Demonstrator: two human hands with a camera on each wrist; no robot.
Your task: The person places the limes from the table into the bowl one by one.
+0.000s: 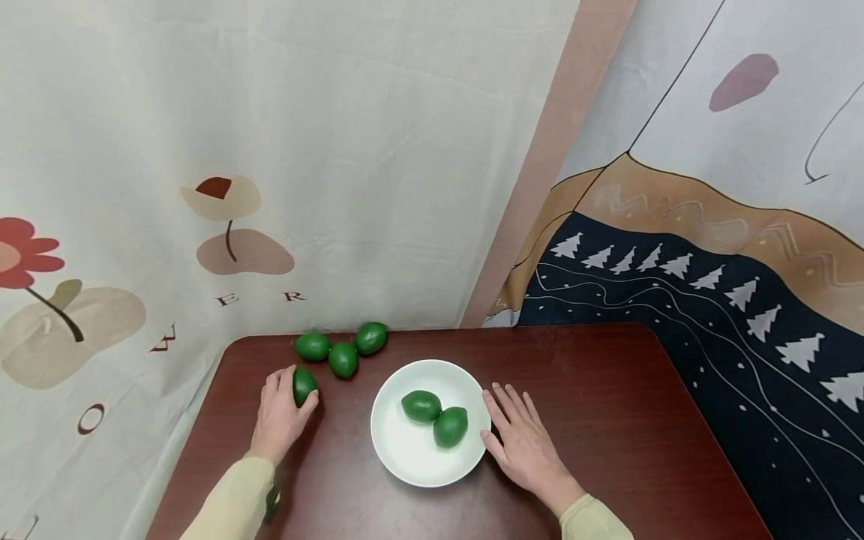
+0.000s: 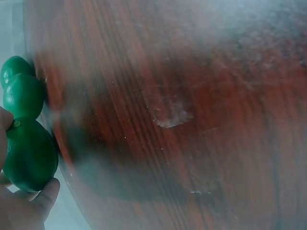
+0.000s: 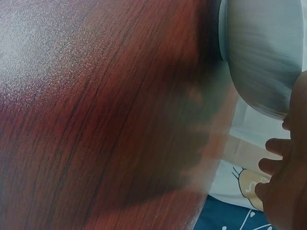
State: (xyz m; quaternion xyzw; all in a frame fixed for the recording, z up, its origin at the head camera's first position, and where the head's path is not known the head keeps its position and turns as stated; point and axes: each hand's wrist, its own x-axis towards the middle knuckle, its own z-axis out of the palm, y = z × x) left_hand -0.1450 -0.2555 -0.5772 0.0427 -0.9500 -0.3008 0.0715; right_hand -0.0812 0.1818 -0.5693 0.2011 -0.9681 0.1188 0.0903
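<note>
On the left of the table my left hand (image 1: 279, 421) holds a green lime (image 1: 304, 386) between its thumb and fingers. The left wrist view shows this lime (image 2: 31, 154) up close, with the thumb tip against its lower side. Just beyond it sit three more limes (image 1: 343, 360), grouped near the table's back edge. A white bowl (image 1: 432, 466) stands in the middle with two limes (image 1: 450, 427) inside. My right hand (image 1: 528, 448) has its fingers extended, touching the bowl's right side. In the right wrist view the bowl's outer wall (image 3: 266, 52) rises beside the fingers.
The dark red wooden table (image 1: 607, 405) has its back edge against a printed cloth (image 1: 378, 187). Another cloth, dark blue with white trees (image 1: 675, 300), hangs at the right. A small dark object (image 1: 271, 501) sits by the left sleeve.
</note>
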